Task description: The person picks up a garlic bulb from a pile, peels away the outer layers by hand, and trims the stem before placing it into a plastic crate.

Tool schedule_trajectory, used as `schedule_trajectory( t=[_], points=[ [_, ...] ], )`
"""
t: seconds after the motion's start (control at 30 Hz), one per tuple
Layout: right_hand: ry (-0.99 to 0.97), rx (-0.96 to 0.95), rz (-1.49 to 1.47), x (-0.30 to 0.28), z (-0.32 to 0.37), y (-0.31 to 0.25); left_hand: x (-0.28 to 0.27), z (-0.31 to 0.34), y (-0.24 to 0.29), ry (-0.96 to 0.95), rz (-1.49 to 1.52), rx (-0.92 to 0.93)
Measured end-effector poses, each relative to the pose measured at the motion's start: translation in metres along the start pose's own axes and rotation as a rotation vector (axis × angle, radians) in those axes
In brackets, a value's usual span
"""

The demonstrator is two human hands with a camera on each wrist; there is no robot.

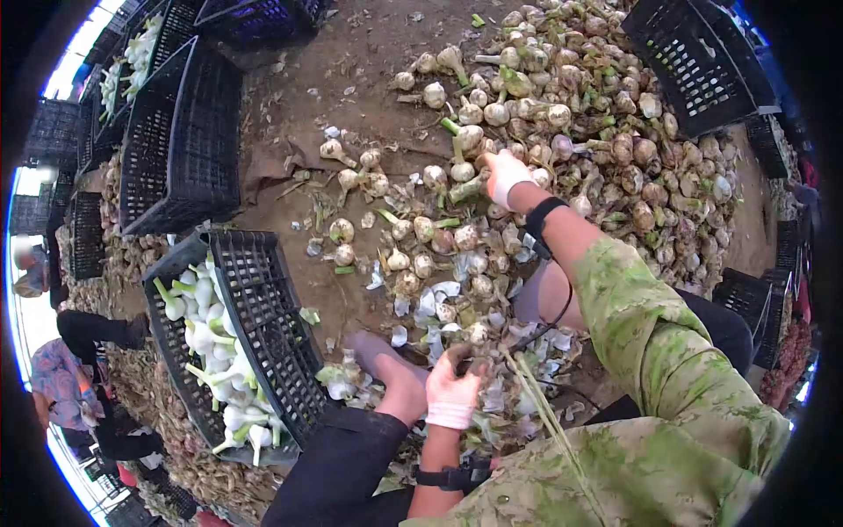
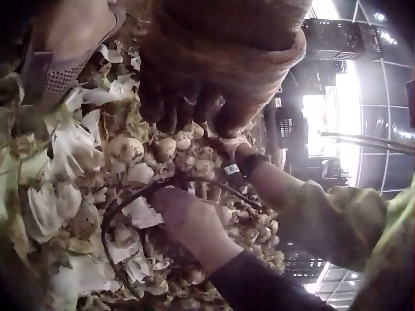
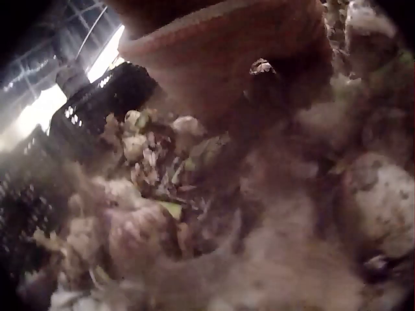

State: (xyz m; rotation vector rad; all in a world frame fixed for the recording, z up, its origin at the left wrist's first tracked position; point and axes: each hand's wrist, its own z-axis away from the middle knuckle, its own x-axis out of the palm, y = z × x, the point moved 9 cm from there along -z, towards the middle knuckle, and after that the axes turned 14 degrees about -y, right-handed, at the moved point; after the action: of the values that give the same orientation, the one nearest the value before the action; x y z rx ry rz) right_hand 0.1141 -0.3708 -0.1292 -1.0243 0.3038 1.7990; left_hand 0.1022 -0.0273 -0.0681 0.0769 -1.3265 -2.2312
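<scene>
My right hand (image 1: 509, 178), in a pale glove with bare fingertips, reaches to the left edge of a big heap of garlic bulbs (image 1: 632, 162). Its thumb and fingers pinch a thick garlic stalk (image 1: 468, 190); the right wrist view is blurred there. Low between the feet, my left hand (image 1: 452, 386) hangs palm inward with loosely bent fingers and holds nothing. The left wrist view shows these fingers (image 2: 188, 107) dangling over loose bulbs (image 2: 126, 148) and dry peelings (image 2: 65, 146).
At the left, a black crate (image 1: 272, 325) holds trimmed white garlic (image 1: 215, 342). Another black crate (image 1: 189, 140) stands behind it, and a tilted one (image 1: 694, 66) beside the heap. Peelings (image 1: 435, 303) litter the soil around the feet. A cable (image 1: 562, 307) runs from the right wrist.
</scene>
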Motion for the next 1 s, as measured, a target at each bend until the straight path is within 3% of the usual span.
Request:
schedule_trajectory(
  t=[0.07,0.1,0.13,0.2,0.23,0.27,0.3,0.33,0.4,0.47,0.53,0.57,0.6,0.67,0.8,0.83,0.93,0.97,1.0],
  points=[
    [0.049,-0.236,-0.176,-0.023,0.034,-0.015,-0.007,0.0,0.007,-0.024,0.04,0.062],
    [-0.085,-0.199,-0.338,-0.029,0.069,-0.015,-0.012,0.004,0.009,0.02,0.063,0.096],
    [-0.112,-0.381,-0.514,-0.011,0.071,-0.008,-0.014,0.005,0.022,0.068,0.087,0.131],
    [-0.402,-0.53,-1.319,0.011,0.14,-0.03,-0.012,0.014,0.054,0.108,-0.031,0.202],
    [-0.546,-0.57,-1.559,0.027,0.167,-0.043,-0.006,0.018,0.059,0.087,0.43,0.199],
    [-0.695,-0.601,-1.8,0.043,0.195,-0.058,-0.004,0.027,0.075,0.094,0.337,0.289],
    [-0.714,-0.782,-1.713,0.039,0.235,-0.077,-0.001,0.036,0.091,0.108,0.245,0.38],
    [-0.811,-0.745,-1.743,0.053,0.258,-0.083,0.016,0.051,0.116,0.134,-0.413,0.529],
    [-0.67,-0.786,-1.771,0.053,0.302,-0.099,0.026,0.056,0.098,-0.064,0.093,0.477],
    [-0.644,-0.766,-1.775,0.05,0.327,-0.099,0.028,0.077,0.103,-0.02,0.111,0.499],
    [-0.24,-0.713,-1.266,0.027,0.339,-0.077,0.025,0.107,0.127,0.148,-0.412,0.671],
    [-0.291,-0.77,-1.352,0.026,0.338,-0.076,0.029,0.127,0.146,0.226,-0.595,0.69],
    [-0.288,-0.782,-1.345,0.024,0.344,-0.078,0.032,0.14,0.156,0.231,-0.596,0.702],
    [-0.187,-0.596,-1.025,0.024,0.35,-0.075,0.048,0.161,0.17,0.339,-0.972,0.694],
    [-0.129,-0.656,-1.355,0.026,0.369,-0.089,0.062,0.18,0.163,0.348,-1.024,0.763],
    [-0.205,-0.553,-1.25,0.033,0.37,-0.085,0.061,0.182,0.16,0.351,-1.029,0.769],
    [-0.251,-0.527,-1.271,0.023,0.384,-0.089,0.065,0.182,0.164,0.37,-1.101,0.729],
    [-0.238,-0.548,-1.292,0.04,0.365,-0.081,0.069,0.185,0.166,0.402,-1.141,0.808],
    [-0.216,-0.605,-1.26,0.031,0.374,-0.084,0.07,0.183,0.166,0.374,-1.151,0.767]
  ],
)
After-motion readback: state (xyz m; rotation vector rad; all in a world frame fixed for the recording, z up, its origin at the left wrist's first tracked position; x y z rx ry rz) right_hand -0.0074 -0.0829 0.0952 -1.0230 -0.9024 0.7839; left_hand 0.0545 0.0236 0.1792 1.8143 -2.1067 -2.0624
